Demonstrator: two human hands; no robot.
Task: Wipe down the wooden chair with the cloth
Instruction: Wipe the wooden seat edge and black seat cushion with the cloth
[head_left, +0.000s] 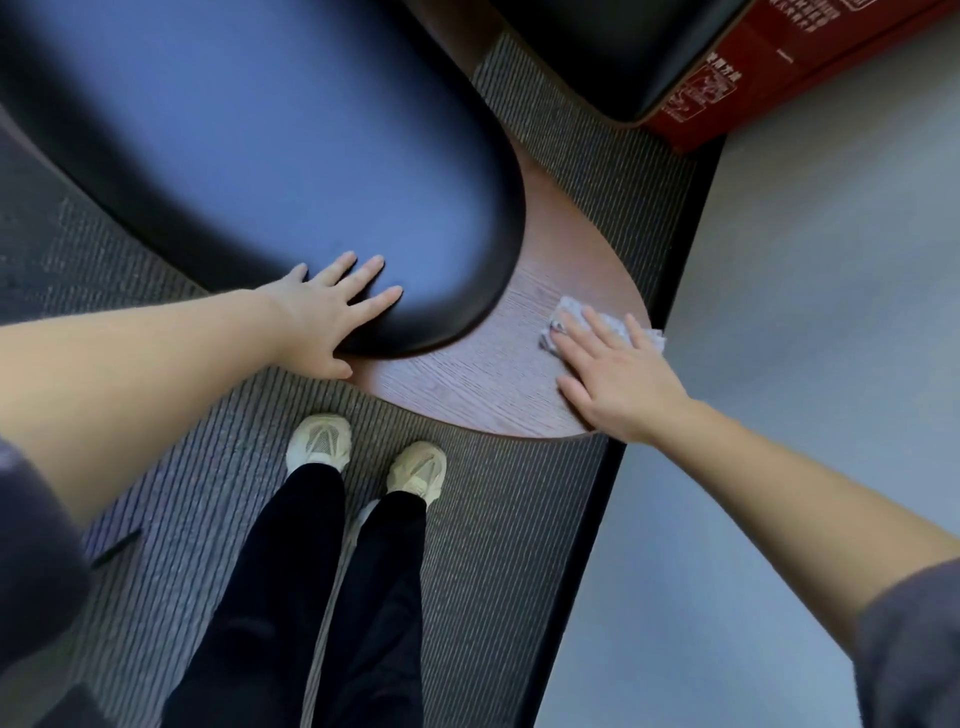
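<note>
The wooden chair shows a brown, rounded wood surface (467, 379) that sticks out from under a long black padded cushion (270, 156). A small grey cloth (566, 314) lies on the wood near its right edge. My right hand (618, 374) is pressed flat on top of the cloth, fingers spread and pointing up-left, so most of the cloth is hidden. My left hand (327, 312) rests flat on the rounded end of the black cushion, fingers apart, holding nothing.
Striped grey carpet (483, 545) surrounds the chair, with my legs and pale shoes (363, 457) just in front of it. A black strip (587, 530) divides carpet from smooth grey floor (779, 364) on the right. A red box (779, 67) and another black cushion (613, 47) lie beyond.
</note>
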